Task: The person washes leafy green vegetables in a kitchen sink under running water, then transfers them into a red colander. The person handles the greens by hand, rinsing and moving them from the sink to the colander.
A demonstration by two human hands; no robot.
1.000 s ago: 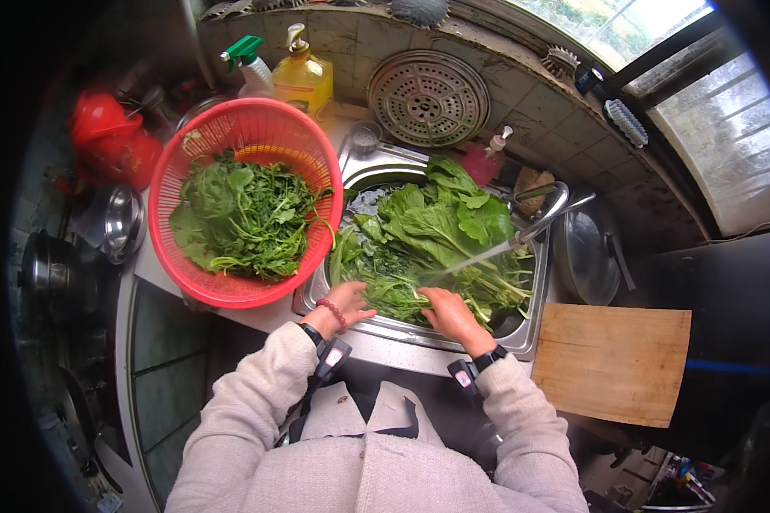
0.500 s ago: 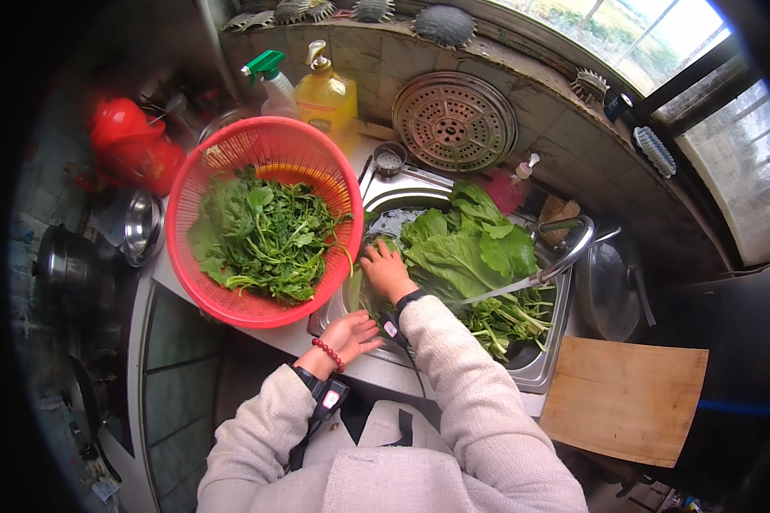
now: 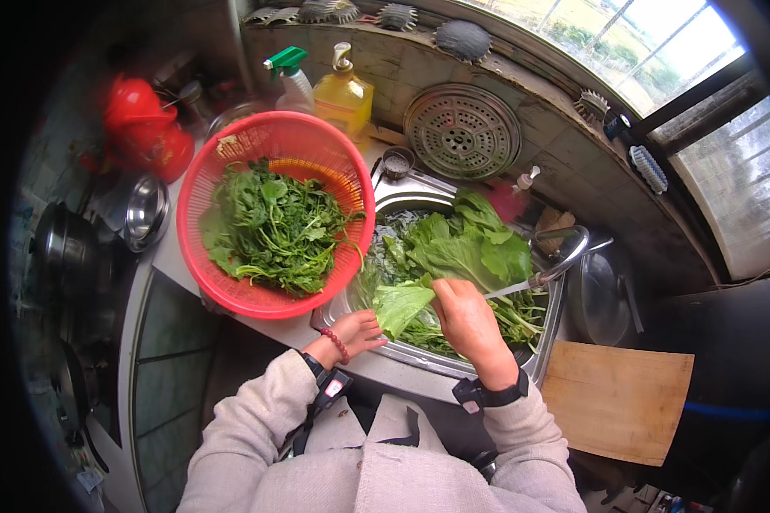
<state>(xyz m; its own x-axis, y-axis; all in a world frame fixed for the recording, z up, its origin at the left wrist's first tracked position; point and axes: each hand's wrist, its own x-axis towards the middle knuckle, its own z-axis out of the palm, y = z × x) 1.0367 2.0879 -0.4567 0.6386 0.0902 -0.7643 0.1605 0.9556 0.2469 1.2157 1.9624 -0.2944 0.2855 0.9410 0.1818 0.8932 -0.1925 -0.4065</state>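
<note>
My right hand (image 3: pixel 469 325) is closed on a pale green leaf (image 3: pixel 401 304), which it holds over the near part of the steel sink (image 3: pixel 456 363). At the leaf's lower left edge is my left hand (image 3: pixel 356 336), fingers stretched out; whether it touches the leaf I cannot tell. Large leafy greens (image 3: pixel 466 248) fill much of the sink, with water around them. From the curved tap (image 3: pixel 565 256) a stream runs toward my right hand. A red plastic colander (image 3: pixel 275 309) stands left of the sink, heaped with darker, thin-stemmed greens (image 3: pixel 274 231).
A wooden board (image 3: pixel 618 400) lies right of the sink. Behind stand a yellow pump bottle (image 3: pixel 343 94), a green-topped spray bottle (image 3: pixel 293 81), a pink pump bottle (image 3: pixel 512 198) and a perforated steel disc (image 3: pixel 462 131) against the wall. Steel bowls (image 3: pixel 145 212) sit far left.
My right hand has come back out of the sink's left side, moved right, and now holds a leaf. My left hand has shifted only slightly.
</note>
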